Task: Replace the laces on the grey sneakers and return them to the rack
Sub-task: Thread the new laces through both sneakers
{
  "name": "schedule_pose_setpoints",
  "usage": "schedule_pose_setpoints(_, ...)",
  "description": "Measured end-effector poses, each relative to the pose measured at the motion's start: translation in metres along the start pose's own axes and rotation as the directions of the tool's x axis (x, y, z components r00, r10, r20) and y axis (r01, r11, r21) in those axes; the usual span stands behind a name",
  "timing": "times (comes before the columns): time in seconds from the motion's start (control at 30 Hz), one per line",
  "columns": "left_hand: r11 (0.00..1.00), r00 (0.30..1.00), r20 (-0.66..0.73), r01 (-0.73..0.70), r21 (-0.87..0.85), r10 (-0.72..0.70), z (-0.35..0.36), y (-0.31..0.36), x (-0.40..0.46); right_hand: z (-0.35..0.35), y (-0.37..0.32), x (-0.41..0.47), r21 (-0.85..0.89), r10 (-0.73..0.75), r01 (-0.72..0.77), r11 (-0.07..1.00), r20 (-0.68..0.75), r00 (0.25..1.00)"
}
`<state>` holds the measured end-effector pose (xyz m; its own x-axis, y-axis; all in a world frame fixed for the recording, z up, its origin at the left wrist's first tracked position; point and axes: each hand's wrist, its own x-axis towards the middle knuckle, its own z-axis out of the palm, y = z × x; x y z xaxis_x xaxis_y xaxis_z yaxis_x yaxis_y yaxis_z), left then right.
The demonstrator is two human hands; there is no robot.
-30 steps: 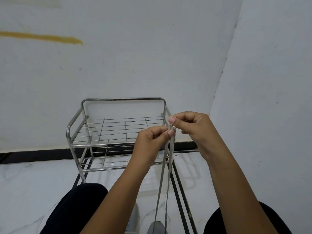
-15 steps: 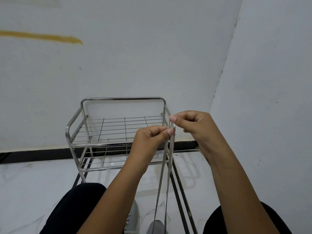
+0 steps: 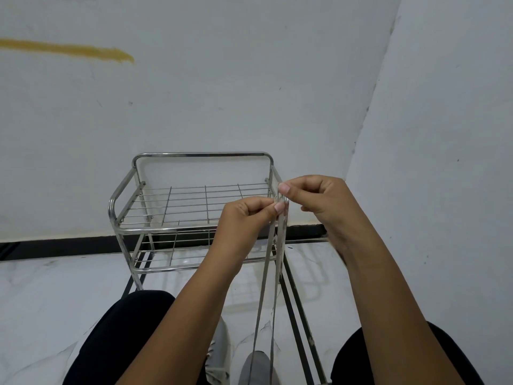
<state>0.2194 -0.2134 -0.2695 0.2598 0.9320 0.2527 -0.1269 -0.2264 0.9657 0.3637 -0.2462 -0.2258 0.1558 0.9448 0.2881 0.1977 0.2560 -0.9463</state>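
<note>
White marble floor (image 3: 55,295); steel rack (image 3: 155,232), grey sneakers (image 3: 222,354) on it.

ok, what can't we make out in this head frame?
- Sneakers: cut off by the bottom edge and partly behind the left forearm; eyelets and lacing state unseen.
- Lace: where the strands end below, out of frame.
- Lace ends: hidden in the fingertips of the left hand and right hand; knot or fold unclear.
- Rack: lower shelf partly behind the hands.

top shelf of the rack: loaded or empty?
Empty. The wire grid of the rack's top shelf shows bare bars with no shoes on it; the grey sneakers sit low at the frame's bottom edge, between the knees.
</note>
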Motion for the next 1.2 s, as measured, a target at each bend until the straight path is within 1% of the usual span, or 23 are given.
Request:
schedule_pose_setpoints(0.07, 0.999, 1.0, -0.019, 0.0, 0.032, 0.0, -0.002, -0.002, 0.001, 0.002, 0.003, 0.001, -0.006, -0.005, 0.005, 1.0, -0.02, 1.0)
schedule_pose_setpoints(0.1, 0.998, 0.999, -0.046, -0.005, 0.07, 0.008, -0.003, -0.006, 0.002, 0.002, 0.008, 0.002, -0.02, -0.001, 0.0, 1.0, -0.053, 0.999)
schedule_pose_setpoints(0.13, 0.992, 0.996, -0.088, -0.013, 0.122, 0.023, -0.004, -0.011, 0.004, 0.001, 0.015, 0.005, -0.038, 0.007, -0.011, 0.999, -0.105, 0.994)
schedule_pose_setpoints(0.2, 0.97, 0.979, -0.196, -0.012, 0.243, 0.062, -0.007, -0.027, 0.007, 0.0, 0.036, 0.013, -0.061, 0.034, -0.051, 0.997, -0.262, 0.965)
schedule_pose_setpoints(0.27, 0.902, 0.958, -0.261, 0.004, 0.431, 0.12, -0.01, -0.054, 0.009, 0.002, 0.067, 0.018, -0.07, 0.074, -0.114, 0.991, -0.426, 0.902)
schedule_pose_setpoints(0.3, 0.847, 0.957, -0.26, 0.033, 0.53, 0.126, -0.01, -0.071, 0.008, 0.006, 0.084, 0.016, -0.088, 0.094, -0.156, 0.984, -0.487, 0.869)
schedule_pose_setpoints(0.33, 0.789, 0.96, -0.261, 0.085, 0.609, 0.098, -0.009, -0.091, 0.004, 0.012, 0.108, 0.01, -0.116, 0.134, -0.23, 0.966, -0.535, 0.834)
schedule_pose_setpoints(0.4, 0.686, 0.954, -0.297, 0.249, 0.683, -0.051, -0.007, -0.142, -0.016, 0.027, 0.168, -0.015, -0.168, 0.27, -0.437, 0.884, -0.579, 0.769)
schedule_pose_setpoints(0.47, 0.566, 0.913, -0.343, 0.407, 0.717, -0.223, -0.007, -0.2, -0.051, 0.049, 0.235, -0.058, -0.216, 0.501, -0.66, 0.719, -0.497, 0.708)
schedule_pose_setpoints(0.5, 0.493, 0.881, -0.352, 0.47, 0.732, -0.317, -0.01, -0.228, -0.072, 0.059, 0.266, -0.083, -0.268, 0.612, -0.732, 0.626, -0.413, 0.675)
schedule_pose_setpoints(0.53, 0.422, 0.833, -0.346, 0.526, 0.739, -0.431, -0.014, -0.257, -0.094, 0.067, 0.297, -0.113, -0.337, 0.699, -0.767, 0.546, -0.32, 0.639)
schedule_pose_setpoints(0.57, 0.361, 0.776, -0.331, 0.566, 0.741, -0.536, -0.02, -0.277, -0.112, 0.071, 0.321, -0.138, -0.422, 0.758, -0.766, 0.484, -0.235, 0.609)
schedule_pose_setpoints(0.6, 0.298, 0.704, -0.33, 0.611, 0.734, -0.629, -0.026, -0.295, -0.13, 0.073, 0.343, -0.163, -0.501, 0.81, -0.759, 0.415, -0.176, 0.559)
schedule_pose_setpoints(0.63, 0.262, 0.639, -0.335, 0.655, 0.709, -0.692, -0.03, -0.306, -0.141, 0.072, 0.362, -0.18, -0.551, 0.842, -0.759, 0.346, -0.174, 0.51)
schedule_pose_setpoints(0.67, 0.257, 0.586, -0.336, 0.704, 0.663, -0.737, -0.031, -0.314, -0.15, 0.07, 0.376, -0.191, -0.576, 0.864, -0.767, 0.283, -0.193, 0.464)
schedule_pose_setpoints(0.7, 0.273, 0.567, -0.326, 0.726, 0.631, -0.756, -0.032, -0.319, -0.155, 0.067, 0.383, -0.193, -0.586, 0.877, -0.772, 0.246, -0.205, 0.435)
schedule_pose_setpoints(0.77, 0.31, 0.596, -0.306, 0.71, 0.633, -0.742, -0.027, -0.324, -0.158, 0.066, 0.385, -0.184, -0.549, 0.871, -0.791, 0.27, -0.211, 0.444)
schedule_pose_setpoints(0.8, 0.295, 0.618, -0.282, 0.664, 0.687, -0.734, -0.023, -0.326, -0.159, 0.067, 0.378, -0.176, -0.536, 0.858, -0.791, 0.296, -0.215, 0.467)
schedule_pose_setpoints(0.83, 0.266, 0.64, -0.25, 0.597, 0.757, -0.726, -0.021, -0.329, -0.16, 0.07, 0.373, -0.17, -0.54, 0.84, -0.778, 0.322, -0.216, 0.498)
schedule_pose_setpoints(0.9, 0.165, 0.653, -0.2, 0.453, 0.876, -0.73, -0.017, -0.337, -0.163, 0.078, 0.37, -0.164, -0.534, 0.833, -0.77, 0.349, -0.201, 0.516)
schedule_pose_setpoints(0.97, 0.111, 0.656, -0.192, 0.391, 0.914, -0.73, -0.017, -0.345, -0.165, 0.086, 0.374, -0.171, -0.531, 0.854, -0.782, 0.327, -0.188, 0.485)
schedule_pose_setpoints(1.03, 0.124, 0.646, -0.184, 0.401, 0.908, -0.74, -0.017, -0.353, -0.164, 0.091, 0.377, -0.178, -0.556, 0.862, -0.766, 0.323, -0.161, 0.481)
schedule_pose_setpoints(1.2, 0.193, 0.58, -0.197, 0.541, 0.819, -0.79, -0.026, -0.363, -0.163, 0.096, 0.376, -0.184, -0.678, 0.841, -0.667, 0.309, -0.133, 0.525)
